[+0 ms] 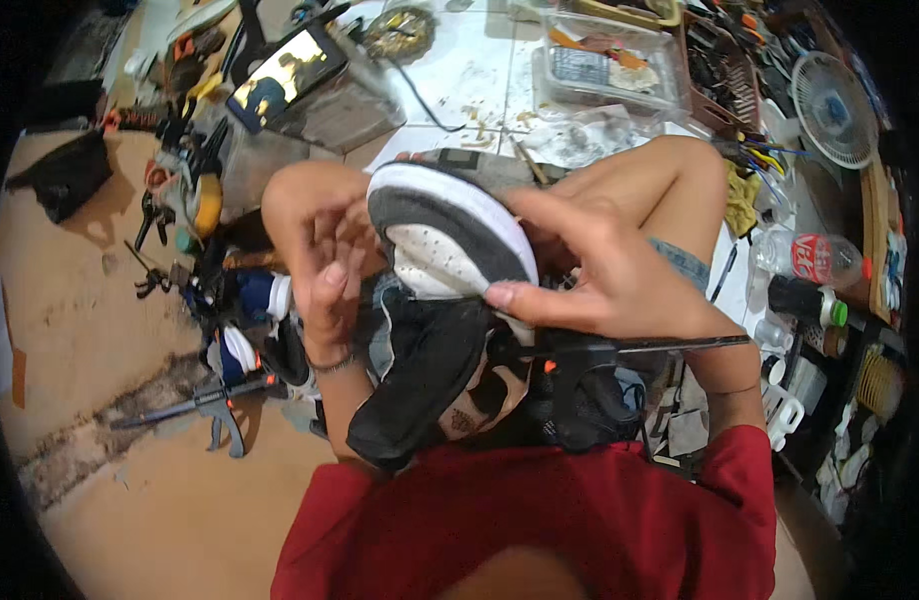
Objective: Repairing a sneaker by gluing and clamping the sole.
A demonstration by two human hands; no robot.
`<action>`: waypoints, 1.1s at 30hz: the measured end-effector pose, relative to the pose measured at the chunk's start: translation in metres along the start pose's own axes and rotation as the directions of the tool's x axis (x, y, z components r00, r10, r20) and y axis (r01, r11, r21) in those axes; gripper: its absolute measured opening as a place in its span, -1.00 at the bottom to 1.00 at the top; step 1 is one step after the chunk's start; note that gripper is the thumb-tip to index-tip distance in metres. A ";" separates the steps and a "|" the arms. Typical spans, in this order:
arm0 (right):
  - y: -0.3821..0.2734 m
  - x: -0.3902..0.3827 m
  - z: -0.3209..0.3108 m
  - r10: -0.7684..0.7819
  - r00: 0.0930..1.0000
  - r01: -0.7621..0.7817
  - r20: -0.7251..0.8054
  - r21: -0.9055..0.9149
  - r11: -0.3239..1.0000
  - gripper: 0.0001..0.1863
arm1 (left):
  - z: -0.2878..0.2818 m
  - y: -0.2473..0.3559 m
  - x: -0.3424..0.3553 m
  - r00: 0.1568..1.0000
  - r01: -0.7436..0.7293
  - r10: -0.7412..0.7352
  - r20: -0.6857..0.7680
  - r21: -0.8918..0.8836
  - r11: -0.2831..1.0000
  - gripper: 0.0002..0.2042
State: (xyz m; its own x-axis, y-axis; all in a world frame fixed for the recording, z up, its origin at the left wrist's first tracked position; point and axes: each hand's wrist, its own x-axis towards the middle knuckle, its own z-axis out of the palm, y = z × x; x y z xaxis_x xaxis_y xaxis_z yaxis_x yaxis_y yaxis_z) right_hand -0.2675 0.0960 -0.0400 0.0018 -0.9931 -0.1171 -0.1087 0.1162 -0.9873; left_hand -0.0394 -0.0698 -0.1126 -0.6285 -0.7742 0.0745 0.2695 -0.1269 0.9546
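A grey and white sneaker (448,262) is held up over my lap, its toe pointing away from me and its white sole edge curving along the far side. Dots of perforation mark the white upper. My right hand (595,265) grips the shoe's right side, thumb on the upper and fingers behind. My left hand (330,265) is just left of the shoe, fingers apart and slightly blurred; whether its fingertips touch the shoe is unclear. A long black padded piece (420,370) hangs below the upper toward me. Near my right wrist, a black bar clamp (580,375) lies across my lap.
Beyond my legs stand a clear plastic box (610,75) and a phone (288,80) propped at the left. Another bar clamp (216,405) and several shoes are on the left floor. At the right are a plastic bottle (812,257) and a white fan (833,108).
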 end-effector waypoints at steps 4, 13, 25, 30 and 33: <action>0.005 0.016 0.004 -0.081 0.996 0.083 0.022 -0.093 0.992 -0.43 | 0.027 0.034 0.055 0.870 -0.283 0.232 0.435 0.055 0.958 -0.25; 0.022 0.054 0.004 -0.238 0.964 0.255 0.120 -0.157 0.954 -0.42 | 0.021 0.048 0.067 0.812 -0.534 0.197 0.550 0.561 0.632 -0.40; 0.058 0.092 -0.006 -0.206 0.969 0.226 0.140 -0.154 0.962 -0.52 | 0.000 0.024 0.080 0.826 -0.503 0.173 0.536 0.565 0.654 -0.62; 0.125 0.083 -0.039 0.143 0.965 -0.114 -0.219 0.141 0.983 -0.64 | -0.024 0.004 0.075 0.931 -0.339 0.147 0.335 0.639 0.690 -0.54; 0.153 0.020 -0.055 0.002 0.916 -0.123 -0.401 -0.274 0.954 -0.70 | -0.052 0.000 0.061 0.974 -0.217 0.100 0.205 0.691 0.690 -0.51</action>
State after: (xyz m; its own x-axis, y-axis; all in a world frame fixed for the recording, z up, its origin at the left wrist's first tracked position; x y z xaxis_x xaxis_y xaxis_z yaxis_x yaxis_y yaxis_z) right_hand -0.3391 0.0927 -0.1871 -0.3973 -0.9153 -0.0664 -0.3766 0.2286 -0.8977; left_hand -0.0403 -0.1491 -0.1233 -0.7345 -0.6393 0.2277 -0.1820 0.5088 0.8415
